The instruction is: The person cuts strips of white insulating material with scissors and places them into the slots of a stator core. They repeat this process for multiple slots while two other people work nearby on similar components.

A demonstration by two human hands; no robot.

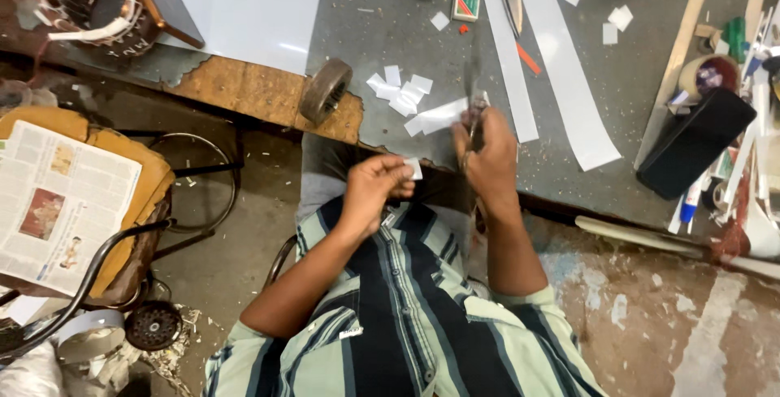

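The left hand point(372, 188) pinches a small white paper slip point(414, 169) at its two o'clock edge. The right hand point(490, 157) is clenched around dark metal scissors point(476, 112), blades pointing to twelve o'clock. A pile of cut white paper pieces point(402, 92) lies on the grey worn worktable point(390, 23), at eleven o'clock from the scissors.

Soft, even daylight falls from above, casting only faint shadows. The white sheet point(244, 7) and long paper strips point(561, 64) glare slightly. The hands blur a little; wide-angle distortion bends the workbench point(390, 31) edges, and corners darken.
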